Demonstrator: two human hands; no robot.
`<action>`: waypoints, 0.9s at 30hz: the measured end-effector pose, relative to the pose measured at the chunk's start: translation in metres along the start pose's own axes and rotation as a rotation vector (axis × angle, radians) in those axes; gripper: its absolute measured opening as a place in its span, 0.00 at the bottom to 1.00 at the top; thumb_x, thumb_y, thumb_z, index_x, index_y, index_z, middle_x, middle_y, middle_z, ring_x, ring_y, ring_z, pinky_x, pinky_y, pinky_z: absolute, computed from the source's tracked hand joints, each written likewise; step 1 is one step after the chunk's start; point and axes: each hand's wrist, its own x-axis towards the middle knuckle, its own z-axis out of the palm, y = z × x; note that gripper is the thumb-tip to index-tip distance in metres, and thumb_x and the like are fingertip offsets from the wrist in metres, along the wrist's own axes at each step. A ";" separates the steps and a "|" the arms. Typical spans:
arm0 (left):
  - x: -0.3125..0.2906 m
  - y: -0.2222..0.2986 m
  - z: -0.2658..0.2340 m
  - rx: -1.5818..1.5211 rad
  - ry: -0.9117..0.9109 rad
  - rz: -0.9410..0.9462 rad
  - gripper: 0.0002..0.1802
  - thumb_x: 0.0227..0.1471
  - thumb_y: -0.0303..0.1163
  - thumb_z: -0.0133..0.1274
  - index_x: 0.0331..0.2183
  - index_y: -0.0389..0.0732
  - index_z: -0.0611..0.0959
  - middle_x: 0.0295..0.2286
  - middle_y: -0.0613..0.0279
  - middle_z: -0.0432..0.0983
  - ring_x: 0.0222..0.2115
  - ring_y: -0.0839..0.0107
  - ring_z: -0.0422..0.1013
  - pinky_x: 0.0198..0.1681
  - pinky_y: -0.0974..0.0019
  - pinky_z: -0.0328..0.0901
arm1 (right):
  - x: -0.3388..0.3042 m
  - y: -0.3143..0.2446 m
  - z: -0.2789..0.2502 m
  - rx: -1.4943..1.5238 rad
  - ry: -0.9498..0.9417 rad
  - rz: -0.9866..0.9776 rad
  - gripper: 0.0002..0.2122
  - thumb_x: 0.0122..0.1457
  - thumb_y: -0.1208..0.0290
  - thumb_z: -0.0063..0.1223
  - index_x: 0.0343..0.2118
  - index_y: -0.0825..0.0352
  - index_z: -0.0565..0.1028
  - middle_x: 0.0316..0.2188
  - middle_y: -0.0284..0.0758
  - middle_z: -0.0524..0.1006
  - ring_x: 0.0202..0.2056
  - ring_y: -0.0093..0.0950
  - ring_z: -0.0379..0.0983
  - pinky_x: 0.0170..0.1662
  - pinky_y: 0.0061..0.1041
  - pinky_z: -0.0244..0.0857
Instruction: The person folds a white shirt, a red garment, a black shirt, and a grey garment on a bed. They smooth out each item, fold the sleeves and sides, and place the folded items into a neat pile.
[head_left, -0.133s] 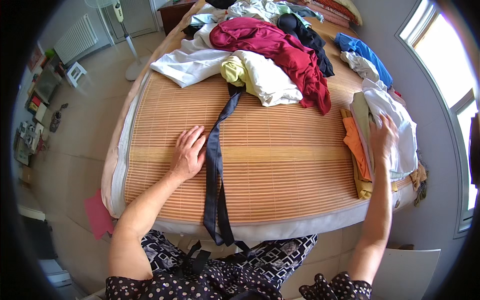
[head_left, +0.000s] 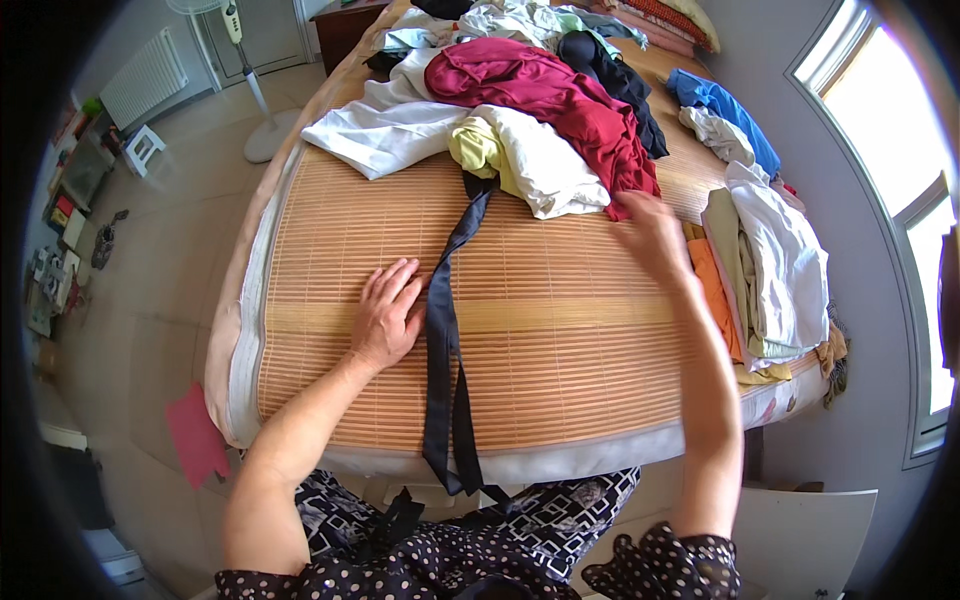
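Observation:
My left hand (head_left: pixel 388 315) lies flat on the bamboo mat (head_left: pixel 560 330), its fingers stretched out beside a long black fabric strap (head_left: pixel 440 330). The strap runs from under the pile down over the bed's near edge. Over at the right, my right hand (head_left: pixel 650 235) is at the lower end of a dark red garment (head_left: pixel 560 95); motion blurs its fingers, and I cannot tell whether they touch the cloth. A white garment (head_left: pixel 395 130) and a white-and-yellow one (head_left: pixel 545 165) lie beside and below the red one.
Folded clothes stand along the right edge: a white one (head_left: pixel 785 260), a beige one and an orange one (head_left: pixel 712 290). Behind them lies a blue garment (head_left: pixel 725 110). A black garment (head_left: pixel 625 90) rests in the pile. A fan (head_left: pixel 255 90) and white stool (head_left: pixel 145 148) stand at left.
My right hand has left the folded white garment and moved left and away from me, to the red garment's end. My left hand stays flat on the mat.

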 end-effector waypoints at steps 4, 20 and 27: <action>-0.016 0.001 0.008 -0.036 0.029 -0.059 0.23 0.42 0.30 0.53 0.45 0.41 0.72 0.51 0.58 0.61 0.54 0.62 0.55 0.57 0.53 0.47 | 0.040 -0.083 0.074 -0.078 -0.066 0.170 0.31 0.42 0.57 0.61 0.50 0.64 0.64 0.51 0.41 0.63 0.53 0.38 0.58 0.52 0.37 0.54; -0.013 -0.003 0.023 -0.071 0.091 -0.032 0.19 0.42 0.26 0.50 0.41 0.39 0.75 0.45 0.53 0.65 0.51 0.56 0.57 0.53 0.52 0.50 | -0.202 -0.153 -0.028 0.156 -0.028 -0.053 0.15 0.39 0.83 0.52 0.34 0.63 0.73 0.33 0.33 0.71 0.41 0.34 0.67 0.47 0.34 0.58; -0.016 -0.015 0.019 -0.559 0.361 -0.342 0.11 0.53 0.29 0.43 0.36 0.36 0.77 0.37 0.56 0.73 0.37 0.63 0.70 0.40 0.64 0.63 | -0.249 -0.177 -0.028 0.312 0.072 0.140 0.21 0.40 0.83 0.51 0.42 0.66 0.71 0.46 0.38 0.68 0.52 0.39 0.61 0.53 0.35 0.54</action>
